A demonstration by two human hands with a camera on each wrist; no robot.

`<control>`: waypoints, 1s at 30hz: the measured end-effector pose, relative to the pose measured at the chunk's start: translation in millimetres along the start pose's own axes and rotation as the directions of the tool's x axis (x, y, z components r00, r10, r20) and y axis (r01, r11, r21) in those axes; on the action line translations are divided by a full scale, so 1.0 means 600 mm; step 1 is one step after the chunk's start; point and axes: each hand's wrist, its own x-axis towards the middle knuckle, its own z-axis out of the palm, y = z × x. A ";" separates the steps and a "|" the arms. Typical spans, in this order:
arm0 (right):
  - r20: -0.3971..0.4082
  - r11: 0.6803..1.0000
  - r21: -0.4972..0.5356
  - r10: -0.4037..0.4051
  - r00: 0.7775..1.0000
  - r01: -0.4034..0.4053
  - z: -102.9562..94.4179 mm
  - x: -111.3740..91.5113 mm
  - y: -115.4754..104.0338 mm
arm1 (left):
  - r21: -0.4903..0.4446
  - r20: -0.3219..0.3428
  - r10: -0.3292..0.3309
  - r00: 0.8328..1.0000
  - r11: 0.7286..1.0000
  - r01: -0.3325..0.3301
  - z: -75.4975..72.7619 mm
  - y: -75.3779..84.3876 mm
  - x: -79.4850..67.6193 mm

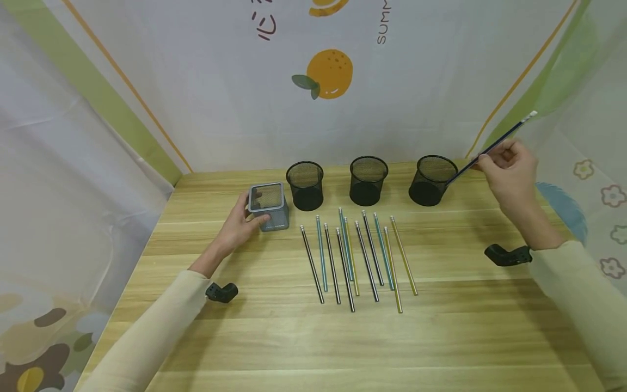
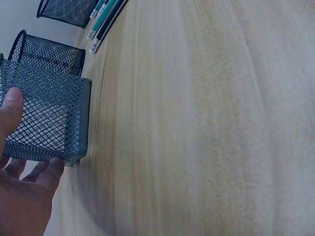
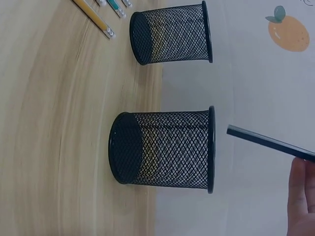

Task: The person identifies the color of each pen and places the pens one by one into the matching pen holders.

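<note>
Right grip pinches dark pencil near black cup | left grip curls round grey mesh box

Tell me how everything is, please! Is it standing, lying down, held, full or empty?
Square cup: held, no pencils inside
Left round cup: standing, empty
Middle round cup: standing, empty
Right round cup: standing, empty
Loose pencils: lying down
Held pencil: tilted, eraser end up
Left hand: grips the square cup
Right hand: pinches the held pencil
</note>
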 end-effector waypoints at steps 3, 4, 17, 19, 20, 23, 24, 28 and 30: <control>-0.028 0.999 0.021 -0.030 0.999 0.030 0.001 0.002 0.002 | 0.001 0.001 0.006 1.000 1.000 -0.006 0.000 0.001 0.000; -0.034 0.999 0.029 -0.040 0.999 0.041 0.002 0.003 0.004 | 0.000 0.002 0.006 1.000 1.000 -0.006 0.000 0.001 -0.001; -0.133 0.994 -0.088 -0.069 0.989 0.057 0.003 0.013 0.026 | -0.001 0.004 -0.002 1.000 1.000 0.002 -0.002 0.000 -0.001; -0.146 0.990 -0.134 -0.054 0.988 0.034 -0.001 0.012 0.032 | 0.001 0.005 -0.004 1.000 1.000 0.004 -0.001 0.000 -0.001; -0.152 0.985 -0.170 -0.047 0.987 0.021 -0.002 0.011 0.035 | 0.000 0.006 -0.006 1.000 1.000 0.006 -0.001 -0.001 -0.001; -0.164 0.965 -0.262 -0.025 0.986 -0.019 -0.006 0.009 0.042 | 0.001 0.004 -0.005 1.000 1.000 0.005 0.000 -0.001 -0.001; -0.166 0.957 -0.288 -0.020 0.986 -0.030 -0.007 0.007 0.044 | 0.002 0.004 -0.006 1.000 1.000 0.006 0.000 -0.001 -0.001; -0.176 0.939 -0.336 0.011 0.984 -0.071 -0.007 0.005 0.052 | 0.005 0.002 -0.015 1.000 1.000 0.015 -0.001 -0.002 -0.001; -0.179 0.941 -0.324 0.038 0.983 -0.095 -0.008 0.005 0.055 | 0.003 0.004 -0.020 1.000 1.000 0.020 -0.001 -0.003 -0.001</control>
